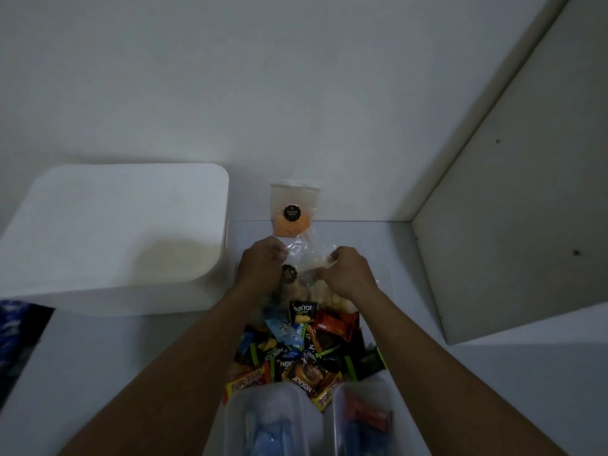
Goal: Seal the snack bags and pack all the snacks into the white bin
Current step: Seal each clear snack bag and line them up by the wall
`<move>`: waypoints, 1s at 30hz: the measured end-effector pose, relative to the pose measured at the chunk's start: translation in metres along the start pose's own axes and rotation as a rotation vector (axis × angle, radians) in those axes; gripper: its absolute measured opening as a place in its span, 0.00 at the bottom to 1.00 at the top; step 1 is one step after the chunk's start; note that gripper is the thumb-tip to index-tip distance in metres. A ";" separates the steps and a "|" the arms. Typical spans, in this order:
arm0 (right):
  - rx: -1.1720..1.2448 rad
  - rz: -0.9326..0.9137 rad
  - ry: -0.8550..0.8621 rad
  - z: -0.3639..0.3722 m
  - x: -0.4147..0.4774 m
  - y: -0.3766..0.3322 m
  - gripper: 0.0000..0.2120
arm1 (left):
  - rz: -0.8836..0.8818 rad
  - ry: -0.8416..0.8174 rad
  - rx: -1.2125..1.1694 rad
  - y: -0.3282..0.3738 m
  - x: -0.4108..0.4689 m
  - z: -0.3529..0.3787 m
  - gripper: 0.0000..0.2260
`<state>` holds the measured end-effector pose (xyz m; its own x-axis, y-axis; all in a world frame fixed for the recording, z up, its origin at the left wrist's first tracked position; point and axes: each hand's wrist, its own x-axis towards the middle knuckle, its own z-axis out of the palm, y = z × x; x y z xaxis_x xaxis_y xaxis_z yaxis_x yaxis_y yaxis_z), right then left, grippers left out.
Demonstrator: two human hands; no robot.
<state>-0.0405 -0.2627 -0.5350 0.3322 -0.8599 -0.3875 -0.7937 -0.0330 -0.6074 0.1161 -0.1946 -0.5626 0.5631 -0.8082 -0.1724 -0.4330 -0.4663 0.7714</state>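
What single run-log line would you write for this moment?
phase: sealing | left hand and right hand: pinching clear snack bag top | white bin: left, no snacks visible | wrapped snacks: piled on table

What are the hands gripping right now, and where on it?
Both hands hold one clear snack bag by its top opening edge: the left hand pinches the left corner, the right hand the right corner.

Both hands, left hand and right hand, pinching clear snack bag top.

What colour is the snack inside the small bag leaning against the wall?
Orange snack, seen in the head view.
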 end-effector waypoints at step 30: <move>0.656 -0.558 0.154 -0.193 -0.183 -0.130 0.07 | 0.349 -0.093 -0.620 0.218 -0.139 -0.189 0.10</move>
<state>-0.0961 -0.1994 -0.2518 0.4749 -0.8663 0.1550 -0.0665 -0.2109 -0.9752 0.0764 -0.1155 -0.2548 0.3900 -0.9133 0.1175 -0.0820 0.0926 0.9923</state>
